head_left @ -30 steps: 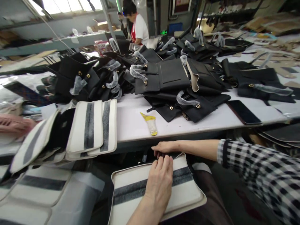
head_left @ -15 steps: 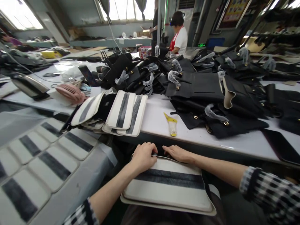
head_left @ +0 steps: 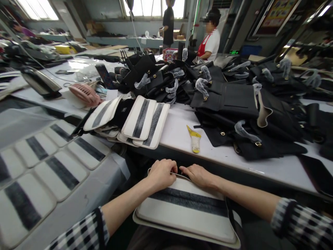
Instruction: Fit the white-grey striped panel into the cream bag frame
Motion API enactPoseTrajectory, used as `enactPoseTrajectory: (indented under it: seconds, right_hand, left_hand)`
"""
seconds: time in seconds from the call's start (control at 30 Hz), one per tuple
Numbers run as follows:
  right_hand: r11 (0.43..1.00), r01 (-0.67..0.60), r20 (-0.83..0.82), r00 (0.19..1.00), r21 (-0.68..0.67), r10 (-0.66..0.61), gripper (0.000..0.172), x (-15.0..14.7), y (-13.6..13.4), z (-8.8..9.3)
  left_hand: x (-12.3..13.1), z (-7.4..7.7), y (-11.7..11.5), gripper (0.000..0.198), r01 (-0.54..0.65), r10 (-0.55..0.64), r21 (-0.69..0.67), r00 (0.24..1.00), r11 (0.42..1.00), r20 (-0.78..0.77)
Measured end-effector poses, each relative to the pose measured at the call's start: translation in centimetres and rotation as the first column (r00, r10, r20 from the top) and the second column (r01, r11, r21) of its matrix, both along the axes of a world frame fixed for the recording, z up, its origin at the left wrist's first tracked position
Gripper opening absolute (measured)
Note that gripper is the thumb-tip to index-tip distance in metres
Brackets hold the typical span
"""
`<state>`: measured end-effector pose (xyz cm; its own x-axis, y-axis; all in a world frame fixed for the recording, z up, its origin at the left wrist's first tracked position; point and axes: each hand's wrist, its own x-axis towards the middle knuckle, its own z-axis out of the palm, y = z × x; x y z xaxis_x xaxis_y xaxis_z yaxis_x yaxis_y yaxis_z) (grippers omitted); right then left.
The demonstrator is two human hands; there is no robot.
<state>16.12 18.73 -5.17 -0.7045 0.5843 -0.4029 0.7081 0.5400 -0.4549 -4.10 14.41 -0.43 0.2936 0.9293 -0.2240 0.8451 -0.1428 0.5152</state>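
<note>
The head-worn camera looks forward and down, close above the left hand (head_left: 161, 174) and right hand (head_left: 199, 176), across the long white worktop (head_left: 177, 130) toward distant windows (head_left: 148, 10).

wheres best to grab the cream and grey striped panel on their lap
Probably the far edge of the flat cream panel with its dark grey stripe, reaching from above. That edge faces the table and lies exposed, with the left hand and right hand on it, while the rest lies flat across the lap.

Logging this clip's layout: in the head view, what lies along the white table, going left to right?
Pink plastic item → cream-and-grey striped panels → yellow-and-white flat tool → black leather handbags → dark phone
</note>
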Motion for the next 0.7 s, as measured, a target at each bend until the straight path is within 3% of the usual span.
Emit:
enactPoseTrajectory:
  seconds: [0.13,0.37,0.53,0.7]
  right_hand:
    - [0.995,-0.083,0.055,0.995,0.056,0.080,0.051,-0.8,-0.4,0.6]
    - [0.987,-0.120,0.096,0.989,0.111,0.110,0.042,-1.4,-0.8,1.4]
    - [0.987,-0.101,0.098,0.991,0.124,0.089,0.050,-2.0,-0.8,1.5]
    - [0.985,-0.091,0.086,0.993,0.144,0.079,0.052,-3.1,-1.1,1.4]
  left_hand:
    - [-0.2,0.0,-0.2,0.018,-0.014,0.015,-0.012,0.999,1.000,0.031]
    - [-3.0,0.4,0.8,0.026,-0.010,0.046,-0.226,0.987,0.974,0.156]
    - [-4.9,-0.5,0.7,0.022,-0.096,0.180,-0.318,0.952,0.943,0.246]
    - [-5.5,-1.8,0.3,0.026,-0.131,0.333,-0.465,0.861,0.876,0.384]
